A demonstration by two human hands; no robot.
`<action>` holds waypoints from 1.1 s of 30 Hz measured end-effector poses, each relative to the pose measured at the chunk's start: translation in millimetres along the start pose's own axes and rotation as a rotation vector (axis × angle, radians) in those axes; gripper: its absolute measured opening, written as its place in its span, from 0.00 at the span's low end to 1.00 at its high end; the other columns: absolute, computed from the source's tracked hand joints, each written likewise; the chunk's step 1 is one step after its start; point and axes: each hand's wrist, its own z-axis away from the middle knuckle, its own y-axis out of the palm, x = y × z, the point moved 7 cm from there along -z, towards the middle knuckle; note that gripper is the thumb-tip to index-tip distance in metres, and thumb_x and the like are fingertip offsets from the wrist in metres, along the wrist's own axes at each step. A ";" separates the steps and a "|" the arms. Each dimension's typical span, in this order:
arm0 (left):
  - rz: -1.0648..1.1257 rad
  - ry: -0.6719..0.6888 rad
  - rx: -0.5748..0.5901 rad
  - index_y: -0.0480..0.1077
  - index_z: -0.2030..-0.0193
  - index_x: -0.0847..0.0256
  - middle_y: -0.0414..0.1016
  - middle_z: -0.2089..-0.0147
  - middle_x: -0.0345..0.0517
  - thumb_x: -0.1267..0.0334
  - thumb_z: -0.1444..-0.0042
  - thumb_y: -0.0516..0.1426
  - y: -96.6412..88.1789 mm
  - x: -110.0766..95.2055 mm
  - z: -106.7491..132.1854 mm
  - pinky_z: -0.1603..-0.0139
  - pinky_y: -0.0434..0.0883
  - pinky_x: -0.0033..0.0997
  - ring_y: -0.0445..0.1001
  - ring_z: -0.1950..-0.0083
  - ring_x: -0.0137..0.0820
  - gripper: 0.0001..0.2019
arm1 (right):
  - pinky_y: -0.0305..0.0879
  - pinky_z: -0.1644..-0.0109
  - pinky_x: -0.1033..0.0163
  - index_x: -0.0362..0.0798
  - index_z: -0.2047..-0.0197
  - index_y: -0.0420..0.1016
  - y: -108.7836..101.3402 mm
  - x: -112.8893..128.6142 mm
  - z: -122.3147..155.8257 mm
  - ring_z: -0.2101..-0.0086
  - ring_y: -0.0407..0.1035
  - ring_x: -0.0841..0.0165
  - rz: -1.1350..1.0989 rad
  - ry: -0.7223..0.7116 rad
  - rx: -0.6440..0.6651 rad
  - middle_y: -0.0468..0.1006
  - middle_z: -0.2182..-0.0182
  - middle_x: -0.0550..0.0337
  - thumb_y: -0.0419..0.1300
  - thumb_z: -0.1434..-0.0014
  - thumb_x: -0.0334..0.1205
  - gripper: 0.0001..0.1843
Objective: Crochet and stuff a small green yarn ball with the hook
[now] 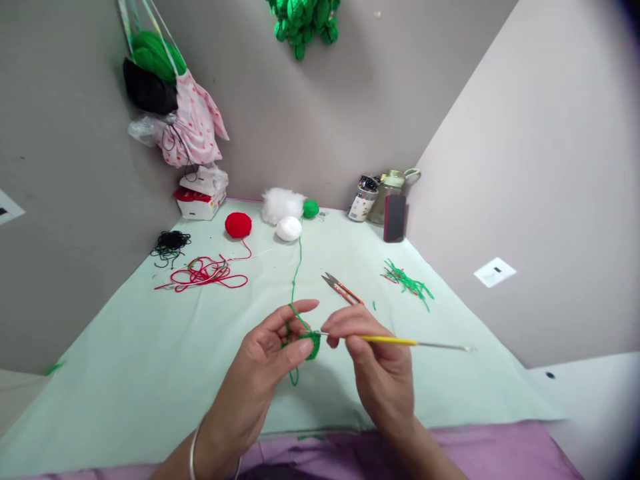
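Over a table spread with a pale mint-green cloth (200, 373), we see two bare hands at close work. The left hand (270, 353) pinches a small, dense piece of bright green crocheted yarn (314, 347) between thumb and fingers, near the table's front edge, with a thin green yarn strand (295, 273) running over a raised finger. The right hand (377, 367) grasps a slender metal crochet hook with a yellow middle grip (390, 340), one tip at the piece's upper edge; whether a loop sits on it we cannot tell.

We judge a dropped stitch the nearest risk: a hook tilted or drawn back too far could let a loop slide off. A loose finger would slacken the strand and leave uneven stitches; too tight a pull could close the loops against the tip. The strand climbs to a small green yarn ball (311, 209), passing right beside a smooth white ball (289, 229), where we think a tug could snag or roll either one. Below the left hand hangs a loose green yarn loop (295, 379), which could catch in the work. Orange-handled metal snips (345, 290) lie open-bladed just beyond the right hand, and a careless forward reach might meet their edges.
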 end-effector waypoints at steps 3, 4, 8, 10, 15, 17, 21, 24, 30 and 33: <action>-0.140 0.066 -0.007 0.84 0.45 0.45 0.75 0.61 0.39 0.56 0.43 0.72 -0.6 3.3 0.7 0.52 0.66 0.28 0.69 0.57 0.30 0.18 | 0.79 0.55 0.61 0.54 0.51 0.85 7.7 -0.1 3.8 0.58 0.80 0.65 0.103 -0.046 0.054 0.86 0.61 0.56 0.60 0.26 0.36 0.11; -0.152 0.087 -0.028 0.84 0.45 0.44 0.76 0.61 0.38 0.56 0.43 0.72 -1.2 3.5 0.8 0.51 0.66 0.28 0.70 0.56 0.30 0.18 | 0.80 0.56 0.60 0.55 0.48 0.84 8.6 0.7 6.9 0.58 0.81 0.64 0.162 -0.084 0.055 0.86 0.60 0.55 0.60 0.27 0.33 0.13; 0.044 -0.006 -0.037 0.82 0.41 0.47 0.78 0.59 0.40 0.57 0.46 0.73 3.2 10.1 -1.0 0.47 0.68 0.30 0.73 0.53 0.32 0.24 | 0.81 0.55 0.57 0.59 0.37 0.80 13.0 7.0 19.7 0.56 0.81 0.61 0.403 -0.294 0.107 0.86 0.50 0.51 0.63 0.31 0.28 0.24; 0.157 -0.120 0.004 0.83 0.43 0.52 0.79 0.58 0.43 0.57 0.46 0.73 8.2 14.0 -2.1 0.47 0.69 0.30 0.74 0.52 0.34 0.23 | 0.80 0.56 0.57 0.58 0.39 0.82 8.0 7.8 18.9 0.58 0.81 0.61 0.386 -0.294 0.080 0.86 0.53 0.51 0.63 0.31 0.28 0.22; 0.116 -0.111 -0.001 0.85 0.47 0.51 0.76 0.62 0.40 0.57 0.48 0.73 4.3 5.9 -3.8 0.51 0.68 0.29 0.71 0.59 0.30 0.20 | 0.74 0.62 0.61 0.55 0.54 0.86 -6.0 -4.6 3.8 0.66 0.76 0.66 0.006 0.023 -0.049 0.85 0.65 0.57 0.60 0.26 0.35 0.11; -0.017 -0.038 0.009 0.85 0.46 0.47 0.77 0.60 0.39 0.58 0.47 0.73 2.7 1.7 -3.2 0.48 0.68 0.31 0.72 0.55 0.32 0.20 | 0.75 0.59 0.61 0.55 0.56 0.87 0.4 -7.7 0.6 0.63 0.77 0.65 -0.083 0.077 -0.003 0.86 0.64 0.57 0.62 0.27 0.39 0.09; -0.191 0.021 0.083 0.81 0.40 0.42 0.79 0.53 0.41 0.55 0.42 0.70 5.3 1.8 -0.9 0.40 0.65 0.36 0.72 0.43 0.39 0.21 | 0.76 0.57 0.61 0.54 0.57 0.88 2.5 -18.4 0.4 0.61 0.79 0.65 -0.104 0.153 -0.014 0.87 0.63 0.56 0.64 0.29 0.41 0.09; -0.130 0.006 0.082 0.80 0.39 0.44 0.76 0.57 0.41 0.55 0.41 0.70 4.8 3.0 -0.1 0.43 0.67 0.37 0.72 0.50 0.37 0.22 | 0.73 0.64 0.64 0.52 0.58 0.86 -3.2 -29.1 2.6 0.69 0.75 0.69 -0.176 0.225 -0.056 0.86 0.65 0.57 0.64 0.28 0.44 0.10; -0.133 0.022 0.003 0.82 0.43 0.46 0.74 0.59 0.40 0.59 0.43 0.71 -1.2 0.1 1.2 0.51 0.67 0.33 0.71 0.55 0.34 0.20 | 0.75 0.64 0.62 0.49 0.60 0.82 -7.5 -29.0 3.6 0.71 0.75 0.69 -0.173 0.273 -0.036 0.86 0.65 0.56 0.58 0.25 0.45 0.15; -0.189 0.052 -0.016 0.82 0.42 0.44 0.74 0.59 0.40 0.60 0.42 0.70 -4.6 -0.5 1.7 0.51 0.67 0.32 0.71 0.54 0.34 0.20 | 0.77 0.63 0.63 0.50 0.57 0.81 -6.8 -11.6 2.2 0.70 0.77 0.69 0.014 0.130 -0.004 0.86 0.64 0.56 0.55 0.24 0.39 0.13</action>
